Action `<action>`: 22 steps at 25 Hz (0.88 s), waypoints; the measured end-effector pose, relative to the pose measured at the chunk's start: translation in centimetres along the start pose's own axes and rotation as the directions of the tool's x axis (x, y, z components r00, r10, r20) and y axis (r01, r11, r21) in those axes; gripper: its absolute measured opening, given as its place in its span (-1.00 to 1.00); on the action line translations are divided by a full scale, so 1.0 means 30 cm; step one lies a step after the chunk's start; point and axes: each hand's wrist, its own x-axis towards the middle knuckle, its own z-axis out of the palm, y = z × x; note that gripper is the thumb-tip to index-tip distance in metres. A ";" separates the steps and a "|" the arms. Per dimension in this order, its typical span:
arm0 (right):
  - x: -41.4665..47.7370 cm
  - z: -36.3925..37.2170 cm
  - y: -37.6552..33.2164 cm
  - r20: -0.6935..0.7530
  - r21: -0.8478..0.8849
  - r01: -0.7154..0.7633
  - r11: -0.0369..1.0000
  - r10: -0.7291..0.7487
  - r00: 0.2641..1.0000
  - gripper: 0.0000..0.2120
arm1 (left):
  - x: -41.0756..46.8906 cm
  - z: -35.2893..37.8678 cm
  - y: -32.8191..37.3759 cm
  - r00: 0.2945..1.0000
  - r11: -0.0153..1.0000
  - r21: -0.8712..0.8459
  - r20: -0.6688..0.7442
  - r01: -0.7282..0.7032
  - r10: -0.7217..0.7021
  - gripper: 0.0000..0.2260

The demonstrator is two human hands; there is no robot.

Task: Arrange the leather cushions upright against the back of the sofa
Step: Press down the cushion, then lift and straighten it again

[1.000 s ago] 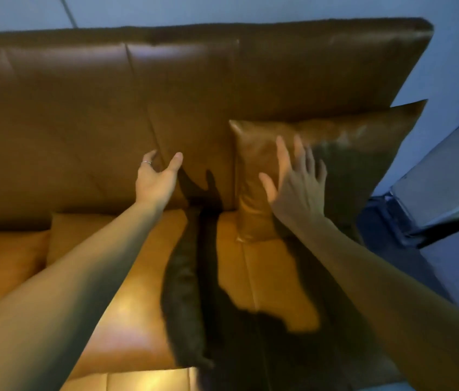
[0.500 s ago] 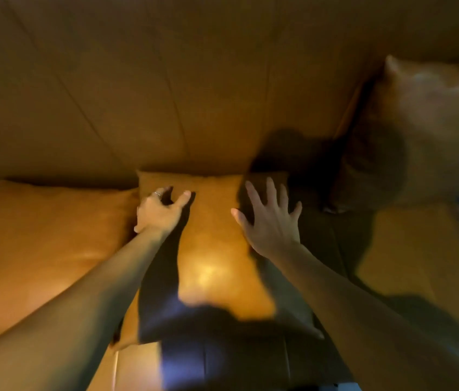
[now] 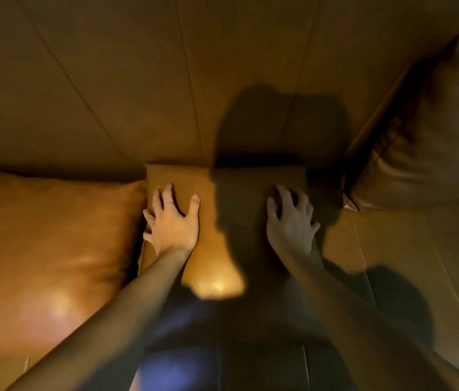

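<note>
Hands spread flat on tan rectangular leather cushion point(image 3: 217, 221) lying face-up on seat, far edge touching brown leather sofa back point(image 3: 138, 94). Left hand point(image 3: 173, 224) near its left edge, right hand point(image 3: 290, 221) near its right; fingers apart, gripping nothing. Long axis runs toward wearer. Second cushion point(image 3: 47, 235) flat alongside; third point(image 3: 434, 136) upright, right. No containers.

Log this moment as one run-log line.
left hand: on middle cushion | right hand: same | cushion: flat on seat | right cushion: upright
</note>
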 end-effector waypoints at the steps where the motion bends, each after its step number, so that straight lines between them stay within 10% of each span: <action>1: 0.011 -0.008 0.008 0.008 0.063 -0.097 0.993 0.096 0.995 -0.41 | 0.004 -0.007 0.007 0.998 0.997 -0.029 0.000 0.068 -0.068 -0.28; 5: 0.069 -0.032 0.052 0.312 0.357 -0.535 0.765 0.442 0.841 0.26 | 0.066 -0.055 0.005 0.936 0.922 -0.183 0.161 0.340 -0.313 0.08; 10: 0.068 -0.100 0.086 0.399 0.561 -0.619 0.549 0.476 0.784 0.51 | 0.039 -0.129 0.062 0.915 0.861 -0.310 0.133 0.403 -0.380 0.12; 22: 0.210 -0.597 -0.073 0.188 0.881 -0.228 0.415 0.135 0.973 0.07 | 0.002 -0.308 0.480 0.970 0.776 -0.630 -0.173 0.026 -0.173 -0.01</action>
